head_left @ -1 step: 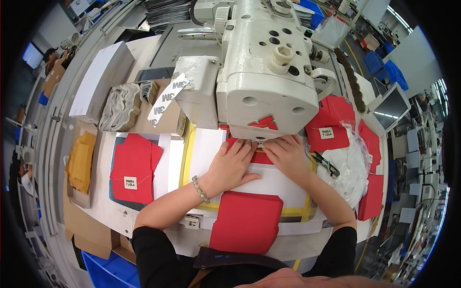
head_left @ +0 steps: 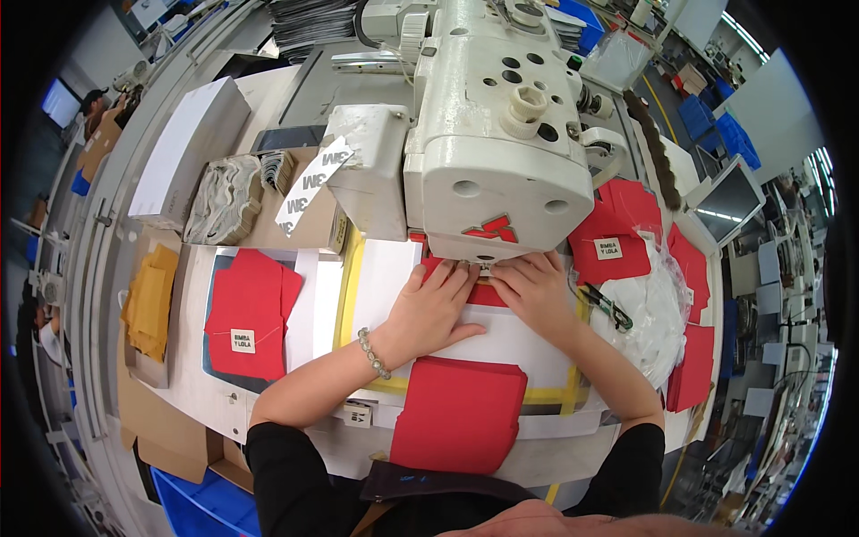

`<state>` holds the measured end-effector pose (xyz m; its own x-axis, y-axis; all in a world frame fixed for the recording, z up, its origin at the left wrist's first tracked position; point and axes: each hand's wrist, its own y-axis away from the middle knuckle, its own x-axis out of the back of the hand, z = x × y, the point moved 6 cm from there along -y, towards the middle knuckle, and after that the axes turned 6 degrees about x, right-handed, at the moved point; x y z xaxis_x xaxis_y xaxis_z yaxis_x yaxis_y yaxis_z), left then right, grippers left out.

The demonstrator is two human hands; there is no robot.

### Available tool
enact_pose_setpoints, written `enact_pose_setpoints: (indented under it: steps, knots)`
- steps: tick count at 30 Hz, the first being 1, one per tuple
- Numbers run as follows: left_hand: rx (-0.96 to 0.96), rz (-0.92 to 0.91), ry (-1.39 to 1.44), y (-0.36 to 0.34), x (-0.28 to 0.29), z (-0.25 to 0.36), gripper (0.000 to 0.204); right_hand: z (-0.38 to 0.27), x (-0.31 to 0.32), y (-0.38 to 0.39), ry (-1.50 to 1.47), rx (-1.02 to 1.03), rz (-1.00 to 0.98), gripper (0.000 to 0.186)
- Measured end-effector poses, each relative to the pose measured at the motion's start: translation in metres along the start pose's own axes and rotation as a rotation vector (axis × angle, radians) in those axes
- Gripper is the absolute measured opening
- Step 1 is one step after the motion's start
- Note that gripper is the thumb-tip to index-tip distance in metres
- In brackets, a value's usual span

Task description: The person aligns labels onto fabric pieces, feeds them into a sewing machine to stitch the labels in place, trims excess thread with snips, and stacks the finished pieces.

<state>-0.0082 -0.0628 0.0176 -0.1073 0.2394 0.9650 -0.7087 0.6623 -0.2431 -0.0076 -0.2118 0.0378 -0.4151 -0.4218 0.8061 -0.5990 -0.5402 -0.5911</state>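
Note:
Under the head of a white industrial sewing machine lies a red fabric piece, with a small pale label partly hidden between my fingertips. My left hand rests on it from the left, palm down, fingers stretched and thumb apart. From the right, my right hand lays its fingers flat beside the label. Neither hand grips anything that shows. The needle area is hidden by the machine head. Nearest me, at the table's front edge, lies a stack of red fabric pieces.
Labelled red pieces lie at the left, near yellow pieces in a box. A cardboard tray holds cut strips. At the right are more labelled red pieces, a clear plastic bag and thread snips. Yellow tape borders the work surface.

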Motion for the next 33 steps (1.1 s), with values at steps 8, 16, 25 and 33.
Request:
enact_pose_setpoints:
  steps: [8, 16, 25, 33]
  knots:
    - [-0.001, 0.033, 0.065, -0.005, 0.004, 0.001, 0.074, -0.007, 0.008, 0.009, 0.034, -0.052, -0.076, 0.023]
    - [-0.029, 0.082, 0.041, -0.009, 0.002, 0.003, 0.073, -0.022, 0.008, 0.015, 0.088, 0.133, -0.053, 0.024]
    - [-0.038, 0.032, 0.003, -0.006, -0.004, 0.007, 0.072, -0.007, -0.001, 0.012, 0.003, -0.001, -0.099, 0.024]
    - [-0.060, 0.071, -0.188, 0.006, -0.006, 0.011, 0.073, -0.021, -0.003, 0.010, 0.250, 0.100, -0.170, 0.034]
